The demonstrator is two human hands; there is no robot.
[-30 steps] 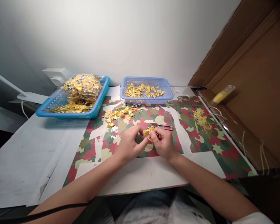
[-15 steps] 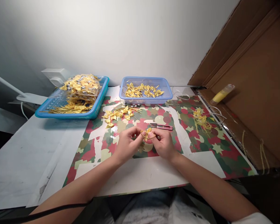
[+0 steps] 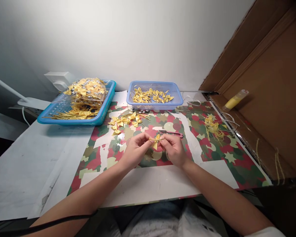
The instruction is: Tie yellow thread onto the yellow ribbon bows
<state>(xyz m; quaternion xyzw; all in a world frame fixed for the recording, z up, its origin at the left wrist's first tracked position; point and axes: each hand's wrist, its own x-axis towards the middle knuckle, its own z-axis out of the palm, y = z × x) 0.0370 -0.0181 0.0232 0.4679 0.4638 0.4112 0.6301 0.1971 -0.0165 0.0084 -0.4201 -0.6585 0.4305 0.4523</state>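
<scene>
Between my hands is a small yellow ribbon bow [image 3: 156, 141] with a thin gold cord across it. My left hand [image 3: 138, 146] pinches the cord on the bow's left side. From the other side, my right hand [image 3: 174, 148] pinches the cord close to the bow's knot. Just beyond my right fingers lies a pair of pink-handled thread snips [image 3: 171, 133]. A loose group of yellow bows [image 3: 125, 121] with gold cords rests on the patterned sheet, beyond my left hand.
A blue basket [image 3: 155, 107] holding bows stands at the back. To the left, a teal basket [image 3: 69, 123] carries bows and a bulging clear bag [image 3: 86, 90]. Yellow thread scraps [image 3: 213, 126] lie on the right, by a cardboard wall [image 3: 268, 79] and a yellow tube [image 3: 236, 99].
My hands have drawn slightly apart. The cord, looped in front of the bow before, now runs nearly straight across it, and more of the bow shows.
</scene>
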